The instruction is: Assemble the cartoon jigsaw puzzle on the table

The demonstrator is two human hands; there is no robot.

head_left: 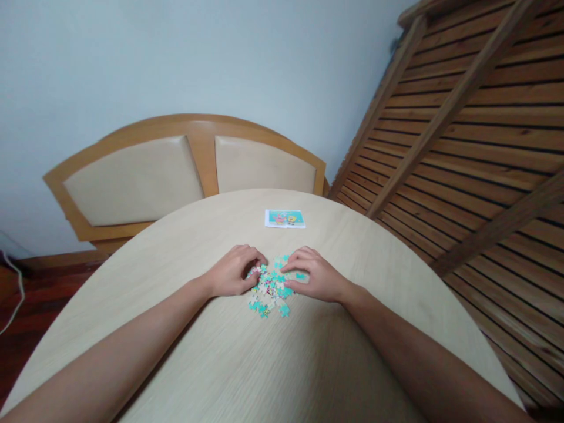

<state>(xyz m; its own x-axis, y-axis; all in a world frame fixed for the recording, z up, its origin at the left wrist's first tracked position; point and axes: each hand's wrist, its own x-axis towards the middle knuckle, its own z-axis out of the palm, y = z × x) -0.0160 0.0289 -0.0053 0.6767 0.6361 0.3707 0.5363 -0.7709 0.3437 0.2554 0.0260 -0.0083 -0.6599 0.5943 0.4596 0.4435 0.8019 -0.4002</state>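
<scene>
Loose jigsaw puzzle pieces (269,288), teal, pale and multicoloured, lie heaped in the middle of a round table. At the heap's left edge is my left hand (235,271), fingers curved and thumb apart from them, touching or just over the pieces. My right hand (315,275) reaches in from the other side with its thumb and fingers spread around some teal pieces. I see nothing held in either hand, though the curled fingers hide some pieces. Beyond the heap lies a small picture card (285,219) with yellow and pink cartoon figures on teal.
The pale wood-grain table (211,364) has a curved far edge. Behind it stands a wooden headboard (204,150) with cream padded panels, against a pale wall (211,59). A slatted wooden frame (458,135) leans at the right. A white cable (20,288) hangs at far left.
</scene>
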